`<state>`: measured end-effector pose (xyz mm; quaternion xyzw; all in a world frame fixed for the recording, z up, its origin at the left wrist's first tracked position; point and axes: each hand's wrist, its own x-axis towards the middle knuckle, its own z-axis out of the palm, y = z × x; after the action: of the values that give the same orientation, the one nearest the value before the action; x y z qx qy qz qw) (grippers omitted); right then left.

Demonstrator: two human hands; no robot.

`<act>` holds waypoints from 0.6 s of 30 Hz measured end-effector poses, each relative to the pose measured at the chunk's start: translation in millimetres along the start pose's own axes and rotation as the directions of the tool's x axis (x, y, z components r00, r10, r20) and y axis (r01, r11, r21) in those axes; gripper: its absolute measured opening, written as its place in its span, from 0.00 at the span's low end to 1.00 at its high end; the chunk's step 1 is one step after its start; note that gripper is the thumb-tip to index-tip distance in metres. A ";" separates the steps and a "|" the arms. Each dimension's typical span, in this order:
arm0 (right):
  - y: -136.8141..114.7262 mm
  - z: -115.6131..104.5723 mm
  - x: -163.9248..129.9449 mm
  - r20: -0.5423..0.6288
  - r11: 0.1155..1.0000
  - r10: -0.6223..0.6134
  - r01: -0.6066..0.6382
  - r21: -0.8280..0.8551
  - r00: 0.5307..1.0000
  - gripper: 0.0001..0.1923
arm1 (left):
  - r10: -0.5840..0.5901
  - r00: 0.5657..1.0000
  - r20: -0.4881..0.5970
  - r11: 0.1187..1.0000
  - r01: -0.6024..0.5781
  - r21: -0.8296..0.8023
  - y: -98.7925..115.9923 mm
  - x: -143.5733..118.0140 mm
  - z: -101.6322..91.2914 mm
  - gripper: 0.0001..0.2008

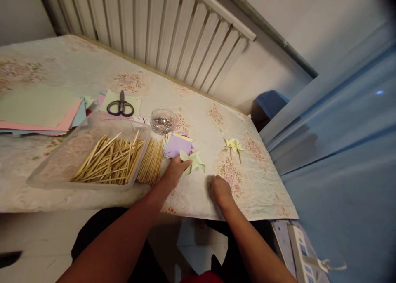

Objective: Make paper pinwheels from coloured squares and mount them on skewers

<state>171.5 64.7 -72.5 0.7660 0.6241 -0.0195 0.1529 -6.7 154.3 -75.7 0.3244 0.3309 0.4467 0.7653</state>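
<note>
My left hand [177,168] pinches a pale green paper pinwheel [195,163] just above the tablecloth. To its right, my right hand [220,190] is closed in a fist low over the cloth, and whatever its fingers hold is hidden. Beyond the right hand lie yellow paper pinwheels [234,144] with short sticks. Right behind my left hand sits a stack of colored paper squares [178,144], purple on top. Thin wooden sticks [150,162] lie bundled to the left of that hand.
A clear plastic tub [62,167] holds many more sticks. Behind it, dark-handled scissors [120,105] rest on paper. A round clear container [162,111] holds small shiny metal pieces. Large colored sheets [37,107] lie far left. A blue curtain [334,151] hangs along the right edge.
</note>
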 end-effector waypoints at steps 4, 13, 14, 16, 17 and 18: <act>-1.7 -10.1 3.9 0.051 0.998 -0.055 0.056 -0.020 0.997 0.12 | 0.004 1.000 -0.017 1.000 -0.004 0.027 1.5 -0.7 0.7 0.16; -3.7 1.7 -2.5 -0.070 0.999 0.026 -0.025 0.021 0.997 0.11 | 0.046 0.999 -0.024 0.999 -0.047 -0.018 -0.2 1.6 0.1 0.15; -2.4 3.9 -3.2 -0.087 0.998 0.044 -0.040 0.046 0.995 0.11 | 0.046 0.999 -0.021 0.999 -0.047 -0.025 -1.0 2.2 -0.2 0.15; 1.0 6.6 -4.1 -0.124 0.991 0.063 -0.047 0.128 0.990 0.10 | 0.043 0.999 -0.014 0.998 -0.043 -0.038 -2.9 3.4 -1.0 0.17; 3.1 6.9 -4.3 -0.135 0.982 0.059 -0.033 0.187 0.989 0.10 | 0.039 0.999 -0.008 0.998 -0.039 -0.045 -4.0 4.1 -1.5 0.17; 5.4 6.4 -4.4 -0.141 0.967 0.052 -0.015 0.254 0.989 0.09 | 0.033 0.999 0.000 0.998 -0.032 -0.053 -5.0 4.8 -1.9 0.18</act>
<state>176.8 57.9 -76.5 0.7890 0.6131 -0.0397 0.0082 -4.1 157.0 -81.8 0.3097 0.3133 0.4675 0.7664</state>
